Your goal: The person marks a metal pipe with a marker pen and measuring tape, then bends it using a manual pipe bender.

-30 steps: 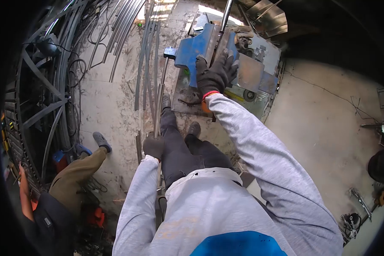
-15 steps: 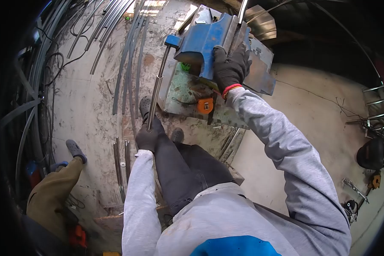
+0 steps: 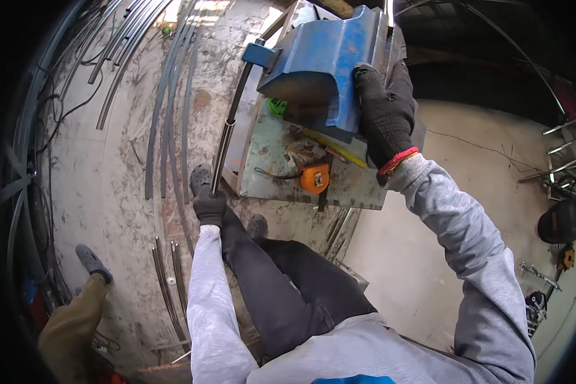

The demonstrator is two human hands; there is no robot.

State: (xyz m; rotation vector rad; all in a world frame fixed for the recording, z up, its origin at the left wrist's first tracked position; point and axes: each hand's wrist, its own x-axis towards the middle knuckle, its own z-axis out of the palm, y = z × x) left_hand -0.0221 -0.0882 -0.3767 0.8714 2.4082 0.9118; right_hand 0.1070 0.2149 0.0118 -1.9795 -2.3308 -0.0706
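Observation:
Dark gloves cover both hands. My left hand (image 3: 209, 207) is wrapped round the lower end of a long metal bar (image 3: 223, 150), which runs up to the blue head at the end of the vise. My right hand (image 3: 388, 115) lies on the right side of the blue vise (image 3: 329, 54), around its jaws, and a thin metal rod (image 3: 390, 13) stands up from the jaws above it. What its fingertips hold is hidden. Below the vise an orange tape measure (image 3: 314, 178) lies on the metal bench (image 3: 275, 147), near a yellow strip (image 3: 339, 150) and a green round object (image 3: 277, 106).
Long metal strips (image 3: 159, 121) and shiny tubes (image 3: 128, 32) lie on the floor at the left. Another person's leg (image 3: 77, 317) shows at the lower left. Metal frames (image 3: 566, 163) and a black object (image 3: 559, 221) are at the far right.
The view has shifted, so the vise and bench appear larger. My right hand appears farther right, still at the jaws. My left hand keeps its hold on the bar and appears slightly higher and left.

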